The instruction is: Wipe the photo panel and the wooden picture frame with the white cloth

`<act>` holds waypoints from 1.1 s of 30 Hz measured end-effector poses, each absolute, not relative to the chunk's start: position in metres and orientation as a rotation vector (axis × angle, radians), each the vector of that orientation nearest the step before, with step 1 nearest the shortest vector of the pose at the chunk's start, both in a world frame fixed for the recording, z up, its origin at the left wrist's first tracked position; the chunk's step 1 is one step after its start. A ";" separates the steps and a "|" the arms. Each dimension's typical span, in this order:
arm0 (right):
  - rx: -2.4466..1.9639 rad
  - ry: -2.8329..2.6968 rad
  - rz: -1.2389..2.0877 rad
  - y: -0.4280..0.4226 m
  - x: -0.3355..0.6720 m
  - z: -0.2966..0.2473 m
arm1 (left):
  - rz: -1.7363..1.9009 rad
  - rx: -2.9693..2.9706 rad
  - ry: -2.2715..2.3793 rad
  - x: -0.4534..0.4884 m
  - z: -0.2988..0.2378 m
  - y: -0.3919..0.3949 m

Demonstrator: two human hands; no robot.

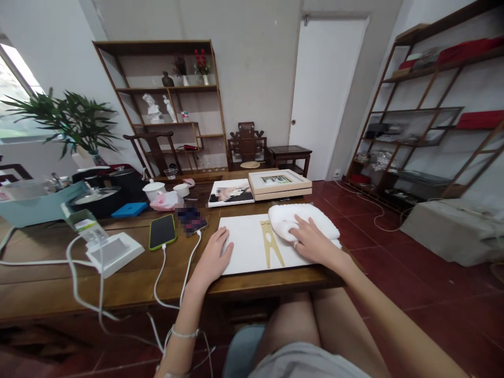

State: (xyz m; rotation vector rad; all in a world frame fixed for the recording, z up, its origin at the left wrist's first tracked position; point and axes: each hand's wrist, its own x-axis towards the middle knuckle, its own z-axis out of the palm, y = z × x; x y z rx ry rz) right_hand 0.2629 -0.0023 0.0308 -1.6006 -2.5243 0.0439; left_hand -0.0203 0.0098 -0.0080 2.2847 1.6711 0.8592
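Starting at the left, one green-cased phone (163, 232) and one dark phone (192, 218), two in all, lie between ten and eleven o'clock from the left hand (213, 257). That hand, opened out with thumb apart, rests on the left edge of one white board (244, 249), gripping nothing visible. One yellow cutout (270, 245) lies flat on the board, at three o'clock from the left hand and nine from the right hand (311, 240), the nearer one; its long axis runs roughly twelve to six. One white towel (323, 218) covers the board's two-o'clock corner. On it the right hand rests, fingers partly spread; whether it pinches a fold, I cannot tell.
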 end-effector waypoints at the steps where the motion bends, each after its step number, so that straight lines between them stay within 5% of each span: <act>1: -1.583 -2.536 0.048 -0.013 0.264 0.030 | 0.858 2.283 1.673 -0.020 -0.008 0.010; 10: -1.517 -2.625 0.209 -0.089 0.285 0.039 | 0.839 2.261 1.676 -0.018 -0.005 0.008; 23: -1.582 -2.539 0.103 0.039 0.251 0.042 | 0.839 2.290 1.684 -0.020 -0.008 0.010; 33: -1.595 -2.582 0.079 -0.050 0.256 0.034 | 0.831 2.264 1.687 -0.019 -0.007 0.008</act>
